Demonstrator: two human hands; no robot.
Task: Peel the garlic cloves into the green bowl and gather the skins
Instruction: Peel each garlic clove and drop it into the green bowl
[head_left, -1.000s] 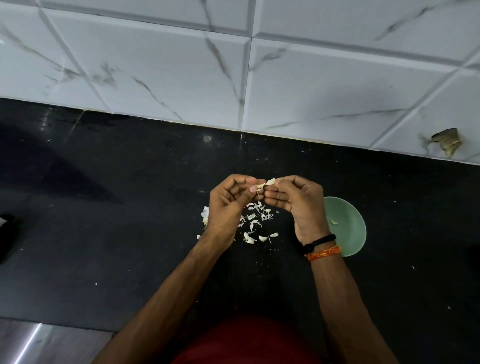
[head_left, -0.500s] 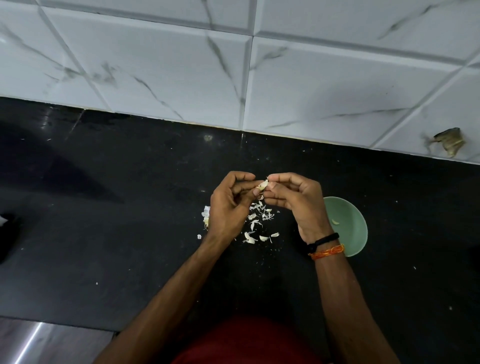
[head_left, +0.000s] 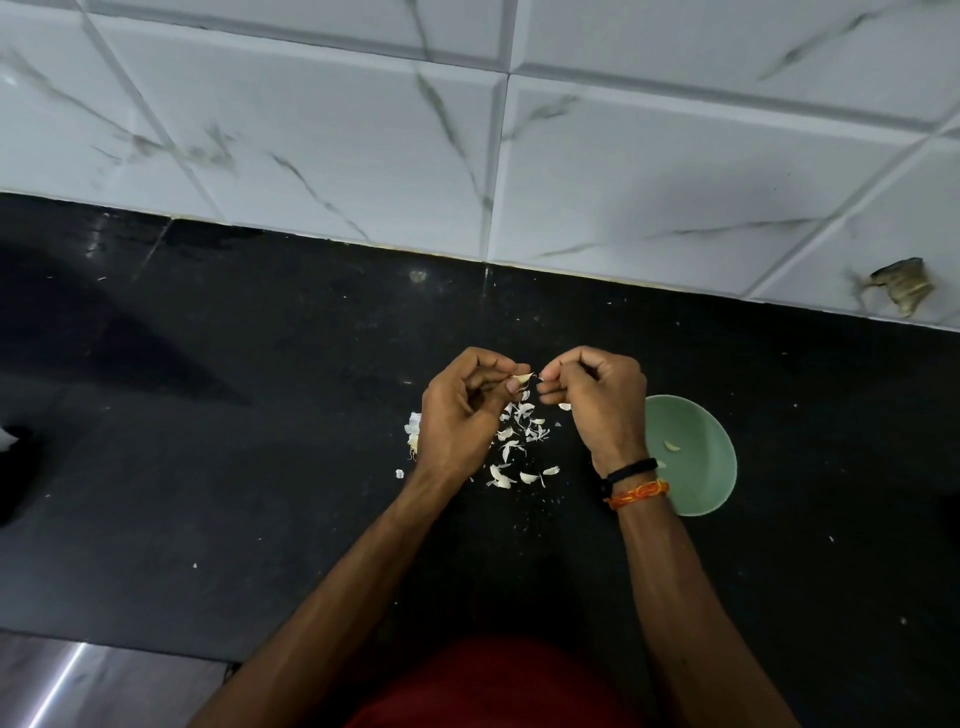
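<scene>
Both hands have parted: your left hand (head_left: 462, 415) pinches the garlic clove (head_left: 522, 379), your right hand (head_left: 597, 405) fingers (head_left: 550, 382) pinch torn skin; peeling advances.

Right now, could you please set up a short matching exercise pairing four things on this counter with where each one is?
Things:
1. garlic clove
2. green bowl
3. loose skins
4. orange thread band

Places:
A. round the right wrist
B. scattered on the black counter below the hands
C. pinched in the left hand, close to the right hand
D. on the counter just right of the right forearm

Pairs: 1-C, 2-D, 3-B, 4-A
</scene>
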